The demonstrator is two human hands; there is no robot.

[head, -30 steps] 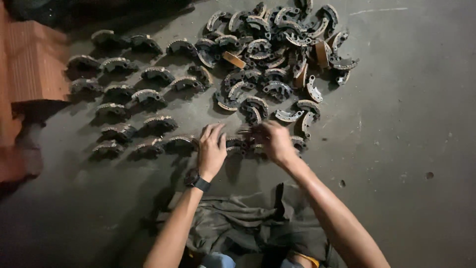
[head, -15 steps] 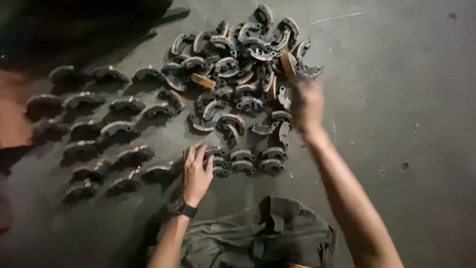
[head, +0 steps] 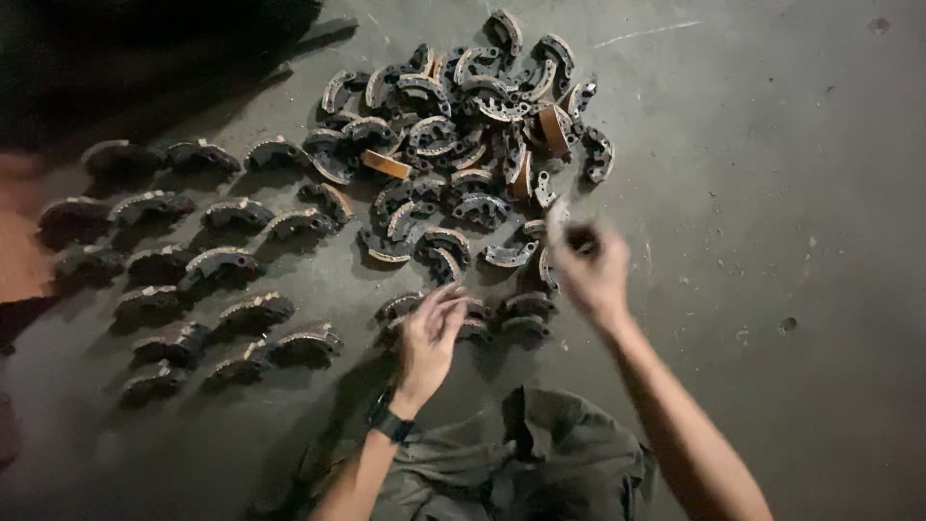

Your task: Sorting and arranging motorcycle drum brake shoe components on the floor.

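Note:
Many curved metal brake shoes lie on a grey concrete floor. A loose heap of brake shoes (head: 463,125) fills the top middle. My left hand (head: 429,338), with a dark watch on the wrist, rests with fingers spread on a short row of paired shoes (head: 502,318) just in front of me. My right hand (head: 588,265) is raised and blurred at the heap's near right edge, and it grips one brake shoe (head: 558,220) whose pale end sticks up above the fingers.
To the left, rows of paired brake shoes (head: 207,265) stand in order. A crumpled grey-green cloth (head: 540,463) lies at the bottom by my arms. A reddish surface (head: 19,260) shows at the left edge. Bare concrete floor (head: 772,193) spreads to the right.
My right hand went from the near row out to the heap, then drew back toward me holding a brake shoe. My left hand stayed on the near row. The view shifted.

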